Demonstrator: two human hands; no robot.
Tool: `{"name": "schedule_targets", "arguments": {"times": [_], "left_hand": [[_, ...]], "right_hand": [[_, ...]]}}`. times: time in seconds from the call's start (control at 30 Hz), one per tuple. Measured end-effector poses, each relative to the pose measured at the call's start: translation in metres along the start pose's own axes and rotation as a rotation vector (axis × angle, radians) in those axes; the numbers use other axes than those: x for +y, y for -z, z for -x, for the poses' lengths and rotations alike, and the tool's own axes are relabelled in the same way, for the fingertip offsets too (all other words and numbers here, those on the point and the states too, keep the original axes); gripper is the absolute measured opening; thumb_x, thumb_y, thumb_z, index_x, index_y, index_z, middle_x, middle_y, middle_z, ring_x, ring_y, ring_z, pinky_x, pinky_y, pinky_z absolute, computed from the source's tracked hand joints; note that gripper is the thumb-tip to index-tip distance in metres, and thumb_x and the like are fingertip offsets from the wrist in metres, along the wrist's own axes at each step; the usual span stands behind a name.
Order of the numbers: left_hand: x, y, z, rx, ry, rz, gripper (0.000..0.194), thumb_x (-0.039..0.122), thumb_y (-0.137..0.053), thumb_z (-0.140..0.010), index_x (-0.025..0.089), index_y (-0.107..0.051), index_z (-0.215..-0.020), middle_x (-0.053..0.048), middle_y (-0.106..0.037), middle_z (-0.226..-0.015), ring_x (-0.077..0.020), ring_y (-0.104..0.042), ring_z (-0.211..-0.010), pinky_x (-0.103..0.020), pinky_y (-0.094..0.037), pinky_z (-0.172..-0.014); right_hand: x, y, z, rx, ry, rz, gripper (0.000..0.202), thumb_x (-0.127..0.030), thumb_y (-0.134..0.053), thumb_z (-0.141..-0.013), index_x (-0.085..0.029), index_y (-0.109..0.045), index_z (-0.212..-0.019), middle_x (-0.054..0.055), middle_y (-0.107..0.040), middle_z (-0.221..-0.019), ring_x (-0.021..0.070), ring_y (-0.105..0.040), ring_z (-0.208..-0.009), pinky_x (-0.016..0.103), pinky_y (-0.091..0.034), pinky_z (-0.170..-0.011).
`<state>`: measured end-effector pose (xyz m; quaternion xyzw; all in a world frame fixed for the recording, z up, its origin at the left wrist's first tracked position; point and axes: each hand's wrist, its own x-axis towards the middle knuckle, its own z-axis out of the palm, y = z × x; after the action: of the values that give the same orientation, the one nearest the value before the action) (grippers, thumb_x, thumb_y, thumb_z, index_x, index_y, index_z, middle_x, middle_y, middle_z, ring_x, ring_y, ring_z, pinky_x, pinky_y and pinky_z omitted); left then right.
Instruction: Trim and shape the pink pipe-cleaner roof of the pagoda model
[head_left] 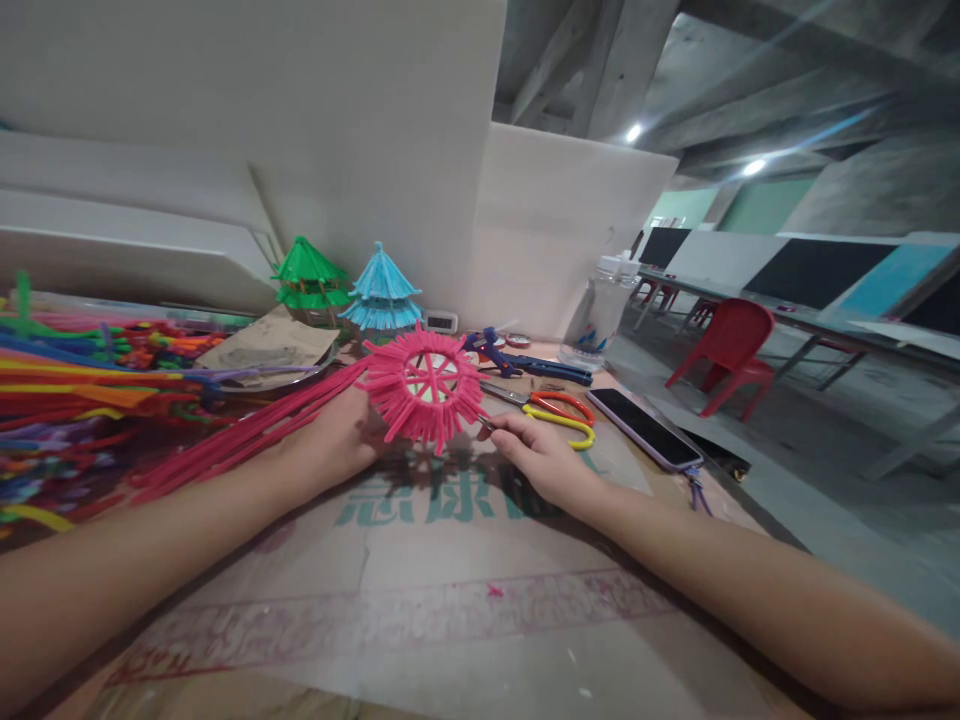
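A round pink pipe-cleaner piece (386,395), with fringe all round and spokes across its open middle, is held up over the table. My left hand (349,430) is closed at its left edge, some fingers hidden behind the fringe. My right hand (544,455) pinches a thin metal tool, seemingly tweezers (486,424), its tip at the piece's right edge. Long pink pipe cleaners (247,435) lie beside my left forearm. Just beyond my right hand are scissors (574,430) with orange and yellow handles.
Green (307,265) and blue (380,280) pipe-cleaner roofs stand at the back. Many coloured pipe cleaners (75,400) are heaped at left. A glue gun (495,350), a clear bottle (600,315) and a phone (645,430) lie to the right. A white board (360,150) rises behind.
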<state>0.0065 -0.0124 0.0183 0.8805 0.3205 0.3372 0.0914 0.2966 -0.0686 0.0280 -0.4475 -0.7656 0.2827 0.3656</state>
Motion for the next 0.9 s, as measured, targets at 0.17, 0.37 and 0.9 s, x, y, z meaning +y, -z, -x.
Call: {"name": "schedule_targets", "arguments": {"times": [0.17, 0.37, 0.9], "left_hand": [[-0.003, -0.001, 0.002, -0.008, 0.049, 0.006, 0.015, 0.033, -0.064, -0.094, 0.021, -0.072, -0.09, -0.005, -0.077, -0.089, -0.0261, -0.073, -0.091, -0.038, -0.06, -0.091], [-0.003, -0.001, 0.002, 0.0, -0.017, 0.019, 0.013, 0.031, -0.064, -0.096, 0.022, -0.073, -0.1, -0.004, -0.078, -0.099, -0.0251, -0.073, -0.097, -0.037, -0.058, -0.098], [-0.023, -0.008, 0.008, -0.018, 0.003, 0.048, 0.019, 0.026, -0.071, -0.091, 0.023, -0.074, -0.11, -0.006, -0.078, -0.11, -0.0285, -0.073, -0.108, -0.041, -0.056, -0.103]], "right_hand": [[-0.002, 0.001, 0.0, -0.02, 0.006, 0.014, 0.024, -0.037, -0.056, -0.097, -0.02, -0.073, -0.1, 0.006, -0.076, -0.097, 0.0248, -0.069, -0.092, 0.036, -0.055, -0.084], [-0.001, 0.001, 0.0, -0.023, -0.003, 0.016, 0.024, -0.037, -0.056, -0.098, -0.02, -0.073, -0.099, 0.006, -0.075, -0.094, 0.0246, -0.067, -0.091, 0.035, -0.053, -0.082], [-0.001, 0.002, 0.001, -0.002, 0.002, -0.01, 0.026, -0.038, -0.056, -0.1, -0.02, -0.074, -0.095, 0.006, -0.076, -0.096, 0.0246, -0.069, -0.092, 0.036, -0.053, -0.086]]}}
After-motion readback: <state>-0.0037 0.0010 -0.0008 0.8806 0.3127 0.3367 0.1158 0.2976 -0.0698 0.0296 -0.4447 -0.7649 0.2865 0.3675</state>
